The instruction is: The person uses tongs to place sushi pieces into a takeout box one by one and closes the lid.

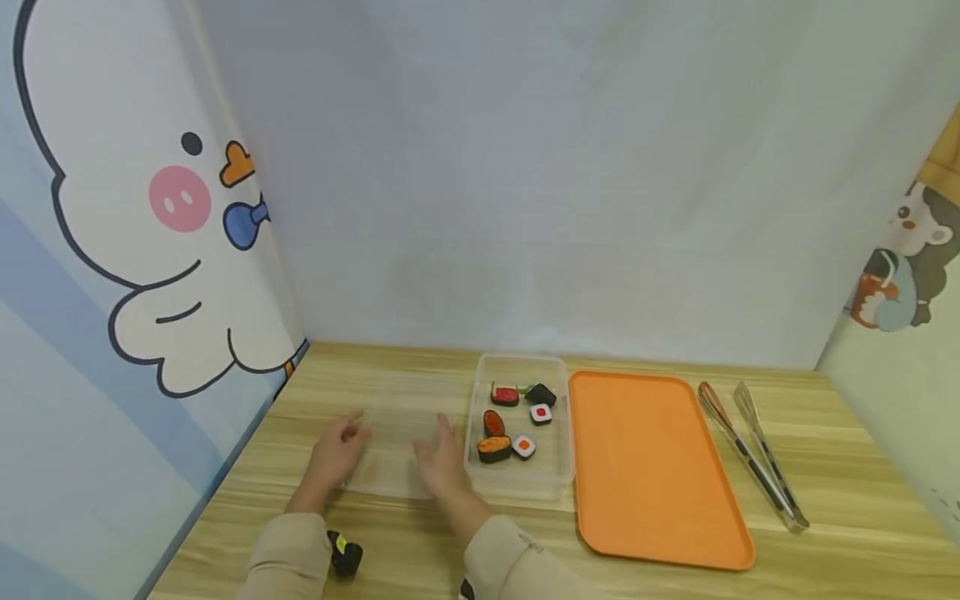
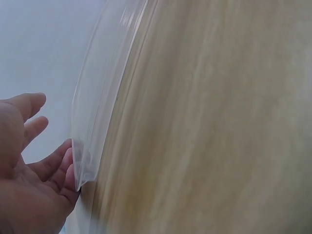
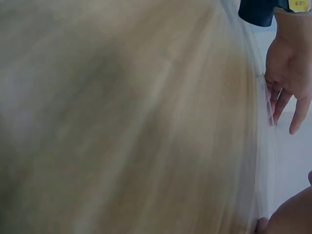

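Note:
A clear, shallow plastic lid lies on the wooden table, left of the box. At its left edge is my left hand; in the left wrist view, the lower fingers touch the lid's rim while the thumb stays apart. My right hand is at the lid's right side, fingers pointing away from me. A fingertip meets the lid's edge in the right wrist view, where most of that hand is cut off. Right of it stands a clear plastic box with several toy sushi pieces inside.
An orange tray lies right of the box, with metal tongs beyond it. Another black sushi piece sits by the left sleeve, and a dark piece shows partly by the right sleeve. A pale curtain stands behind the table.

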Motion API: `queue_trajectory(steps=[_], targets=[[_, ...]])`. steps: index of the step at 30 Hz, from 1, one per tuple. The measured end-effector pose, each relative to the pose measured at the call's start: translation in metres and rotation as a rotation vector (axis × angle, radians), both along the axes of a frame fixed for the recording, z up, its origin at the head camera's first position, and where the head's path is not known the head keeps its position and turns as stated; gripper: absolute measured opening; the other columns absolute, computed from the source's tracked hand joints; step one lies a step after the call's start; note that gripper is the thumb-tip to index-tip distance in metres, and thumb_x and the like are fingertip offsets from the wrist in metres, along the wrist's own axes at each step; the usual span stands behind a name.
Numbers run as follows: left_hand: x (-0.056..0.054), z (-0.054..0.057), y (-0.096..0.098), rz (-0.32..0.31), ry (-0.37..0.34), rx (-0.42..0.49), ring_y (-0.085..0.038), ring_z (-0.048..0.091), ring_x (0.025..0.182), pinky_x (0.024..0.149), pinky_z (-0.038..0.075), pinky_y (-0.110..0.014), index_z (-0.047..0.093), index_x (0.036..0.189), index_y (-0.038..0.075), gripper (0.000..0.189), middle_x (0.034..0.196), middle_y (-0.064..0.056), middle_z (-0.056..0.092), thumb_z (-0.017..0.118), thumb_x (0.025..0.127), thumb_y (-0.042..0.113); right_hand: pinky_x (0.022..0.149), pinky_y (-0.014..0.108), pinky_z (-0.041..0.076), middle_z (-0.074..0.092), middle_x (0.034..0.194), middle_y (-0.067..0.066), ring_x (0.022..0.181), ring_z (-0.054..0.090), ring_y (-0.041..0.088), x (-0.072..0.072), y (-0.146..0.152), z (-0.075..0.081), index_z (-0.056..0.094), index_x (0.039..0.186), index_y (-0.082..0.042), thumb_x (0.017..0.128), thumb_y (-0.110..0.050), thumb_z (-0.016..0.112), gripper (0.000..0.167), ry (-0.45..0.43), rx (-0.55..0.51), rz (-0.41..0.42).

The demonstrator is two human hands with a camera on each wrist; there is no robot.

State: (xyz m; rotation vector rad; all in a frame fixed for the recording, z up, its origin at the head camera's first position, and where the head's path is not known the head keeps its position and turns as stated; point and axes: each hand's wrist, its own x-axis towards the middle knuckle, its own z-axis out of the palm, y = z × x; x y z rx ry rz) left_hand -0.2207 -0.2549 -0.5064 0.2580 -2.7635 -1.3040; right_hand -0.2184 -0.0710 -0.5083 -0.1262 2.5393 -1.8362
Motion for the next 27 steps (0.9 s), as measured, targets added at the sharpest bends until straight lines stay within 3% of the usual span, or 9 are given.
queue_trajectory(steps=[6, 13, 18, 21, 27], targets=[[-0.011, -0.009, -0.002, 0.019, -0.008, 0.019, -0.043, 0.053, 0.113, 0.096, 0.042, -0.056, 0.046, 0.14, -0.003, 0.047, 0.124, -0.03, 0.056, 0.054, 0.1, 0.02, 0.105, 0.056, 0.034, 0.042, 0.133, 0.035, 0.125, 0.041, 0.05, -0.014, -0.005, -0.013, 0.04, 0.138, 0.012, 0.093, -0.004, 0.059, 0.052, 0.007, -0.069, -0.089], [-0.014, -0.012, -0.009, 0.05, -0.046, 0.066, -0.039, 0.053, 0.111, 0.093, 0.043, -0.053, 0.048, 0.14, -0.001, 0.047, 0.121, -0.026, 0.057, 0.055, 0.1, 0.021, 0.11, 0.056, 0.027, 0.038, 0.136, 0.038, 0.13, 0.033, 0.051, -0.019, -0.01, -0.015, 0.036, 0.137, 0.017, 0.094, 0.003, 0.053, 0.048, -0.033, -0.211, -0.121], [-0.011, -0.008, -0.012, 0.079, -0.069, 0.158, -0.029, 0.053, 0.095, 0.077, 0.047, -0.038, 0.048, 0.141, 0.0, 0.046, 0.116, -0.021, 0.055, 0.056, 0.1, 0.02, 0.111, 0.055, 0.023, 0.036, 0.139, 0.037, 0.133, 0.03, 0.05, -0.02, -0.011, -0.015, 0.035, 0.138, 0.018, 0.096, 0.004, 0.049, 0.047, -0.058, -0.252, -0.127], [-0.009, -0.006, -0.013, 0.107, -0.081, 0.206, -0.023, 0.049, 0.087, 0.068, 0.043, -0.03, 0.05, 0.14, 0.001, 0.045, 0.115, -0.017, 0.053, 0.056, 0.1, 0.02, 0.112, 0.054, 0.022, 0.038, 0.139, 0.036, 0.133, 0.03, 0.049, -0.017, -0.01, -0.013, 0.036, 0.137, 0.019, 0.096, 0.006, 0.047, 0.045, -0.055, -0.275, -0.128], [-0.006, -0.005, -0.019, 0.101, -0.074, 0.221, -0.029, 0.048, 0.103, 0.087, 0.041, -0.038, 0.053, 0.136, -0.003, 0.042, 0.118, -0.019, 0.053, 0.056, 0.099, 0.018, 0.111, 0.053, 0.026, 0.042, 0.136, 0.031, 0.132, 0.033, 0.046, -0.015, -0.009, -0.01, 0.041, 0.136, 0.016, 0.096, 0.009, 0.044, 0.041, -0.059, -0.296, -0.122]])
